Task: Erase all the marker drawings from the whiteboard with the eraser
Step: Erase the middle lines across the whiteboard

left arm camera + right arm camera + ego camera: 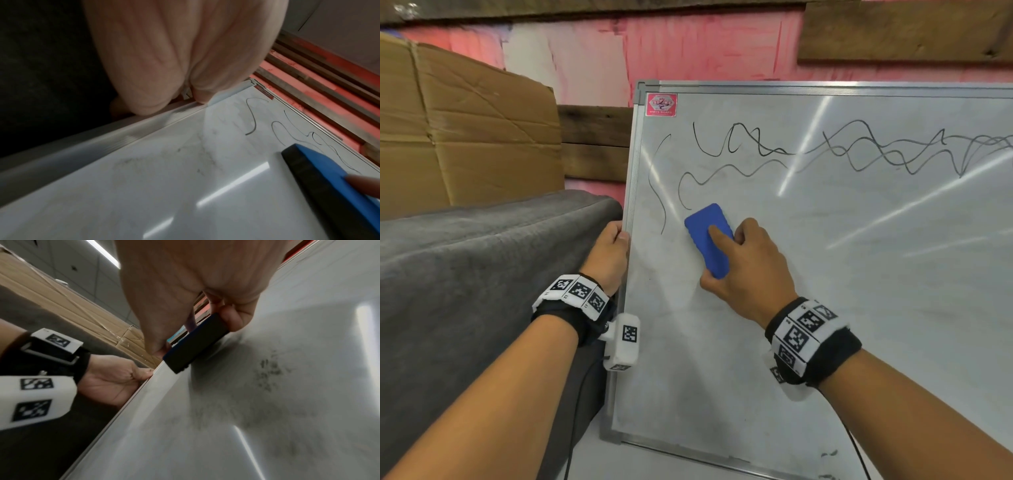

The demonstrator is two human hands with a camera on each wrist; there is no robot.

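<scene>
A whiteboard [808, 308] with a grey metal frame leans against the wall. Black wavy marker lines [859, 150] cross its upper part, and two curved strokes [657, 185] run down near its left edge. My right hand [743, 260] grips a blue eraser [707, 236] with a black felt pad [195, 344] flat against the board, just below the left end of the lines. My left hand [611, 253] grips the board's left frame edge [144, 120]. Faint grey smudges [269, 373] mark the lower board.
A grey cloth-covered surface [482, 274] lies left of the board, with a large cardboard box [458, 130] behind it. A pink wall [688, 51] with dark wooden planks [904, 31] stands behind. The board's bottom frame [688, 455] rests on a pale floor.
</scene>
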